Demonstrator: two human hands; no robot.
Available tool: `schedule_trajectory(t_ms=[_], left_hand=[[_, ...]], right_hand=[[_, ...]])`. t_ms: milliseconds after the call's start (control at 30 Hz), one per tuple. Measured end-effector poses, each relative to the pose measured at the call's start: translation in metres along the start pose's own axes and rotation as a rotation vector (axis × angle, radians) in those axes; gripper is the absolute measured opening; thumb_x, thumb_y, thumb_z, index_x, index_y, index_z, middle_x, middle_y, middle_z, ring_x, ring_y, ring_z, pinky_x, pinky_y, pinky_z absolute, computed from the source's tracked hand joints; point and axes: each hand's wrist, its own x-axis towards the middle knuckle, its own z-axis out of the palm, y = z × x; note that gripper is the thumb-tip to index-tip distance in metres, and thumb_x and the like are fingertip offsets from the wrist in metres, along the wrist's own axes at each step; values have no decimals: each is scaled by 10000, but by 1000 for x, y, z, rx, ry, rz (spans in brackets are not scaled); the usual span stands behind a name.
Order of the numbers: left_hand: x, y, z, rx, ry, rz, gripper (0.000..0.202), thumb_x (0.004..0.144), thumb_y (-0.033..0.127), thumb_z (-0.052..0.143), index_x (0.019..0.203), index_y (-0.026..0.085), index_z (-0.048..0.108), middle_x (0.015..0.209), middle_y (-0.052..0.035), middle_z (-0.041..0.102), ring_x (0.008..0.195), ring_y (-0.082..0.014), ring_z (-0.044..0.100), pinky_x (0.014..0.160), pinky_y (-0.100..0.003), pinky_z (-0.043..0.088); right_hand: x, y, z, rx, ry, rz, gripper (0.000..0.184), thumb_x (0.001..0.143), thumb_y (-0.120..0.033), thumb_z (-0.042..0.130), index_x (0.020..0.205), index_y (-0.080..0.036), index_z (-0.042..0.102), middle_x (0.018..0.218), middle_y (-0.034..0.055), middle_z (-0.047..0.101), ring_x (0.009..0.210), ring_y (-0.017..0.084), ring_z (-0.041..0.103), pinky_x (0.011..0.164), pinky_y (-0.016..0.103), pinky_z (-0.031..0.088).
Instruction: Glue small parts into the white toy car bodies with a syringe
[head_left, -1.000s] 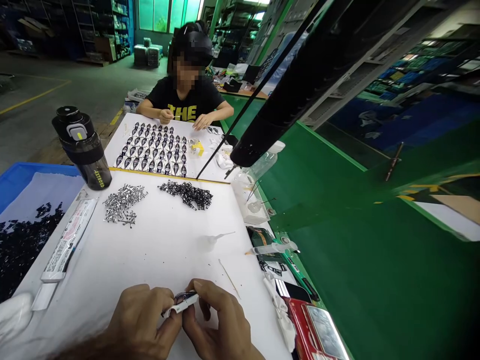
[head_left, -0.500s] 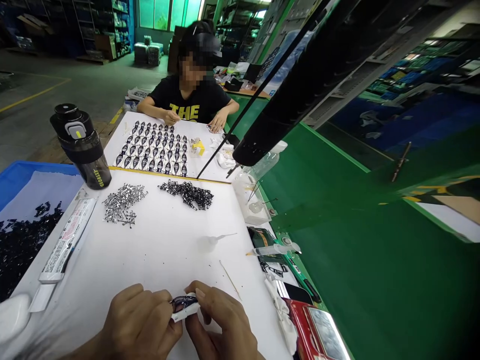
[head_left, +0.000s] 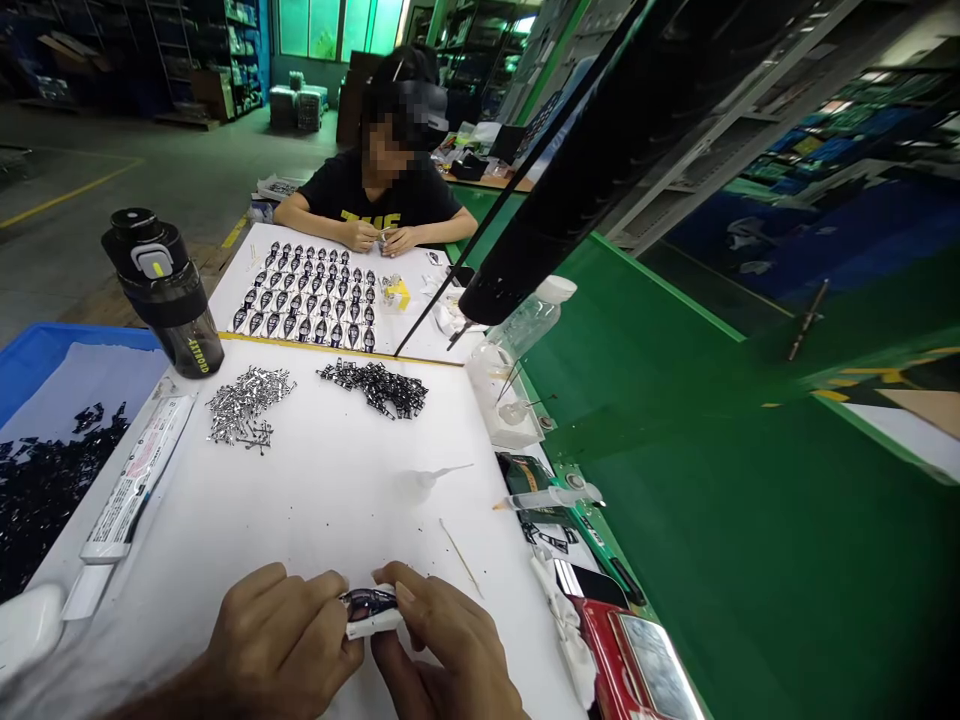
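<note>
Since the earlier frame, the co-worker's left hand (head_left: pixel 403 240) has moved inward, close to the co-worker's right hand (head_left: pixel 360 236); we find little change at the near side. Over the white worktop (head_left: pixel 315 490), the wearer's left hand (head_left: pixel 281 635) pinches one end of a small two-tone housing (head_left: pixel 373 613), and the wearer's right hand (head_left: pixel 454 640) pinches the other. The housing sits between them, glossy dark face (head_left: pixel 370 603) upward, white side wall (head_left: pixel 375 627) toward the wearer. We judge it light and stiff, probably moulded plastic, its face likely slick and easily marked. We advise holding the white edges near both ends, keeping pressure off the face.
</note>
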Motion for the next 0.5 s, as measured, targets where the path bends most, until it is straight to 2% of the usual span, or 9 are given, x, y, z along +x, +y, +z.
schedule_trajectory(t_ms=[133,233,367,500], left_hand=[[1,-2,-3,-73,-54,-2,39,912,130,591,901,140,627,806,-41,792,552,-116,687,601,-288,510],[-2,-4,-4,-98,-67,24,41,893,116,620,928,132,633,828,-67,792,587,-133,700,583,-288,507],[-4,-4,-3,-89,-69,-16,35,923,158,598,942,180,618,817,-39,793,568,-123,691,565,-264,516],[-6,-4,-2,-75,-82,-24,37,928,178,587,945,203,609,813,-23,792,551,-118,691,561,-245,527]], right_hand=[[1,-2,2,3,32,32,440,899,-219,644,1318,-245,510,1075,96,746,802,198,728,714,364,650],[2,-3,4,23,51,32,441,885,-174,647,1301,-243,517,1057,96,749,802,198,729,709,354,649],[3,-1,5,18,72,-4,487,878,-124,628,1331,-247,501,1060,90,753,796,194,732,687,332,649],[1,-1,6,-19,108,-41,541,821,-49,647,1326,-190,519,1059,105,752,865,204,724,707,316,652]])
